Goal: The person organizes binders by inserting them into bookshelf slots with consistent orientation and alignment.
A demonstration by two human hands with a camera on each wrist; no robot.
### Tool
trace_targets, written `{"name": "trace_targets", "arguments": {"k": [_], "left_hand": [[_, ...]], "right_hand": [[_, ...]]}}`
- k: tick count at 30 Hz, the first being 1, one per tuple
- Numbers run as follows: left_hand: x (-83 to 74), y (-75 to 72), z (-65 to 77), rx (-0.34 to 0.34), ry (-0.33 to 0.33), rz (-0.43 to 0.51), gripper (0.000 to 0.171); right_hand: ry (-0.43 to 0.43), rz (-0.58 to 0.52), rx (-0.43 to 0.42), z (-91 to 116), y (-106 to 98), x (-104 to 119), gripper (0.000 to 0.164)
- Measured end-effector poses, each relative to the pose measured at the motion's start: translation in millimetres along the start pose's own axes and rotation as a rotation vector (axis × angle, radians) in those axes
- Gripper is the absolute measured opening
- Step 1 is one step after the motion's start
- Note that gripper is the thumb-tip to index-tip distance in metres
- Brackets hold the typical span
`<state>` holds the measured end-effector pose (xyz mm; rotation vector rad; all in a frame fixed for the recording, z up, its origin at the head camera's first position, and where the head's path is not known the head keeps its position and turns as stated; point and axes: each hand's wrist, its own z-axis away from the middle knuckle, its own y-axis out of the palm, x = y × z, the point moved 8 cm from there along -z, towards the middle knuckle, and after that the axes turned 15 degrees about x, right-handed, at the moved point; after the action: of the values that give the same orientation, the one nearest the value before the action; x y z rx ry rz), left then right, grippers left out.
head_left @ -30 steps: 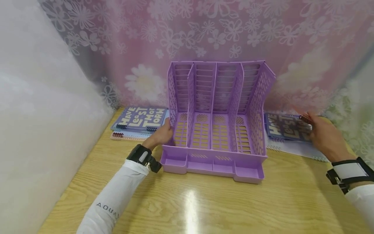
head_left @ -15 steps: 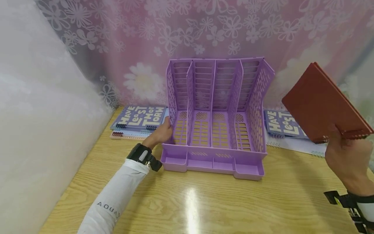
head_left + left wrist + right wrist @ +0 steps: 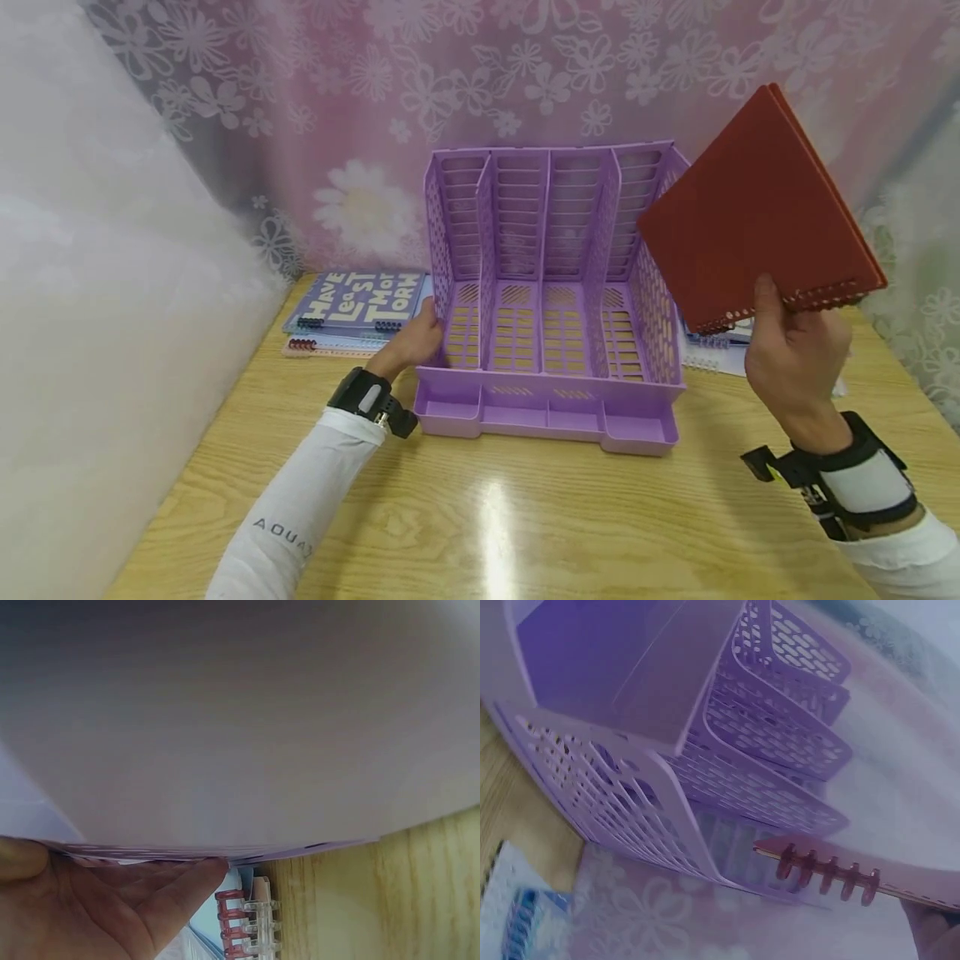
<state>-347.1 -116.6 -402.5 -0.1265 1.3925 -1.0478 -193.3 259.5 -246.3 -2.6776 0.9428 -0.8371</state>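
Note:
A purple desk file organizer [image 3: 517,388] with upright dividers and small front trays stands mid-table in the head view. My left hand [image 3: 416,337] touches its left side panel; in the left wrist view the fingers [image 3: 184,896] lie fairly straight along that panel. On the right, my right hand [image 3: 798,358] pinches a red spiral notebook [image 3: 750,208] by its bound lower edge, thumb on the cover. The notebook is raised and tilted, overlapping the organizer's right side in the head view. Its red rings [image 3: 829,877] show beside the organizer's slots in the right wrist view.
A stack of spiral notebooks [image 3: 363,297] lies left of the organizer, the top one blue with white lettering. More notebooks [image 3: 708,357] lie at the right, partly hidden behind the red one. A floral curtain [image 3: 360,100] hangs behind the wooden table [image 3: 420,517].
My right hand has lifted the red notebook from the right-hand stack and brought it up and leftward toward the organizer. The left hand has stayed at the organizer's left side.

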Motion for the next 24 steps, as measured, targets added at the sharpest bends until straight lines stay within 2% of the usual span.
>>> {"name": "trace_targets", "arguments": {"k": [5, 9, 13, 18, 21, 24], "left_hand": [[-1.2, 1.4, -2.6, 0.01, 0.017, 0.023, 0.045], [2.0, 1.0, -2.6, 0.009, 0.014, 0.027, 0.047], [5.2, 0.4, -2.9, 0.002, 0.016, 0.034, 0.047], [4.7, 1.0, -1.3, -0.006, 0.027, 0.054, 0.046], [3.9, 1.5, -0.7, -0.005, 0.017, 0.045, 0.047], [2.5, 0.4, -0.4, -0.01, 0.024, 0.037, 0.046]], "right_hand": [[0.163, 0.018, 0.138, -5.2, 27.2, -30.0, 0.025], [0.301, 0.032, 0.255, -14.3, 52.6, -45.5, 0.028], [0.377, 0.031, 0.334, -23.1, 77.4, -54.9, 0.03], [0.449, 0.017, 0.467, -20.1, 105.6, -68.7, 0.032], [0.478, 0.005, 0.663, -13.9, 126.4, -75.2, 0.037], [0.466, -0.001, 0.964, -2.0, 151.6, -77.1, 0.056]]}}
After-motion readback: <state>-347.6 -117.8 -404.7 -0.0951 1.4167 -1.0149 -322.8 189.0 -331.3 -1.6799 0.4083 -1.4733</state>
